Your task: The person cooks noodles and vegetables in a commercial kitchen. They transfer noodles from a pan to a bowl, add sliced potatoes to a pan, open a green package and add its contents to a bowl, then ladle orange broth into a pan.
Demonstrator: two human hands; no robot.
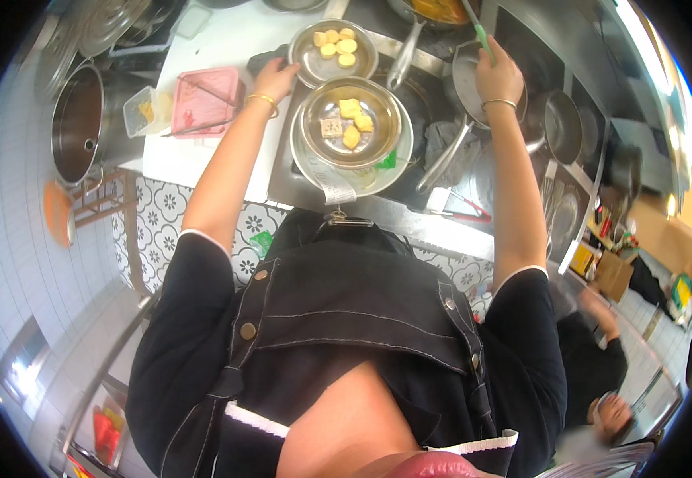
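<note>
My right hand (499, 74) is closed around a green-handled utensil (482, 37) whose far end reaches towards a pan of orange-yellow food (440, 9). At the rim of a steel bowl (307, 73) holding several pale yellow round pieces (346, 46) is my left hand (277, 77), its fingers against a dark cloth and the rim; its exact grip is unclear. Nearer me, a second steel bowl (316, 149) with yellow chunks (351, 109) and a speckled pale square piece (331, 126) rests on a larger pale bowl (404, 173). A printed paper slip (339, 189) hangs over that bowl's edge.
A pink tray (205, 98) with tongs and a clear plastic tub (142, 113) stand left, beside a large steel pot (77, 125). Steel-handled pans (460, 83), a grey cloth (450, 149) and red-handled tongs (468, 206) lie right. Another person (591, 352) is at lower right.
</note>
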